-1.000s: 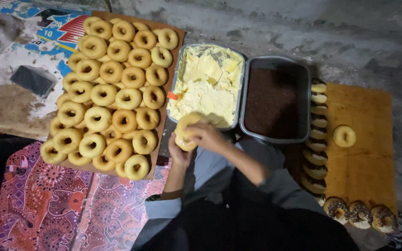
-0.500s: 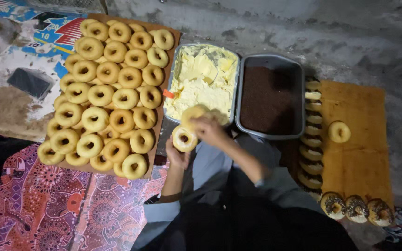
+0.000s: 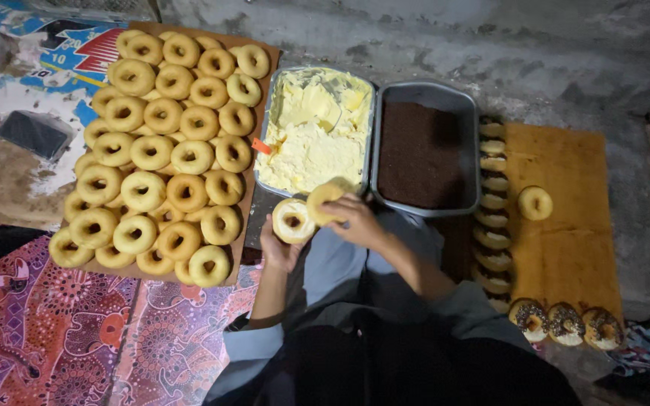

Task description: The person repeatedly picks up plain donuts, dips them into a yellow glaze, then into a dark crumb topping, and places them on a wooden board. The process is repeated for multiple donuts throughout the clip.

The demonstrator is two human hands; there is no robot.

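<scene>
My left hand (image 3: 278,246) holds one half of a split doughnut (image 3: 293,220), its cream-coated cut face turned up. My right hand (image 3: 355,220) holds the other doughnut half (image 3: 325,200) just beside it, at the near edge of a metal tray of pale yellow cream (image 3: 315,131). An orange spatula handle (image 3: 262,146) sticks out of the cream at the tray's left rim. To the right stands a second metal tray filled with dark chocolate sprinkles (image 3: 420,150).
Several plain doughnuts (image 3: 163,154) cover a brown board on the left. On the right, a wooden board (image 3: 566,225) carries a row of filled doughnuts (image 3: 493,218), one plain doughnut (image 3: 535,203) and three sprinkle-topped ones (image 3: 566,323). Patterned cloth (image 3: 54,338) lies at lower left.
The doughnut, held whole over the cream tray before, is now split into two halves, one in each hand, and both hands have drawn back towards me.
</scene>
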